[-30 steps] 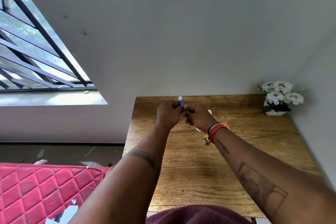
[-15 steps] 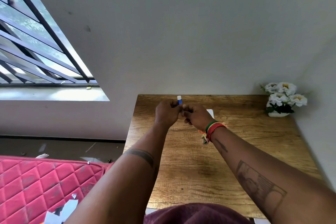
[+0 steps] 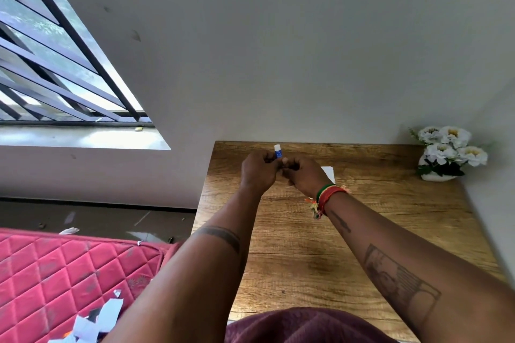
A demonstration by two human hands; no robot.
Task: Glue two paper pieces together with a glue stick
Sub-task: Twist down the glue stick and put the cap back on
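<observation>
Glue stick [image 3: 277,151] — small cylinder, blue label, white end uppermost — is being held upright in the left hand [image 3: 257,172], fingers closed around its lower part, above the far end of the wooden table [image 3: 306,253]. Right hand [image 3: 302,175] is being kept pressed against the left at the base of the stick, fingertips pinched narrow; what they are closed on cannot be told, as the contact is hidden behind the knuckles.

Change over the last second: almost none in the hands. Both are being kept in the same joined pose, the stick at the same tilt, while the view is being shifted slightly. Judgement — the base or cap is probably being worked, so the preparation step is still being carried out and no glue is yet being applied.

Paper piece [image 3: 328,171] — white, flat, thin, sharp-cornered — is lying on the table just beyond the right wrist, mostly hidden; only one piece can be made out.

Table: warm wood-grain surface, matt, hard-edged.

Bracelet [image 3: 327,195]: red, green and yellow thread, frayed tassel.

Flowers [image 3: 446,147]: white, soft-petalled, in a white pot at the far right corner, well apart.

Mattress [image 3: 69,267]: red, quilted in diamonds, strewn with paper scraps [image 3: 94,320].
</observation>
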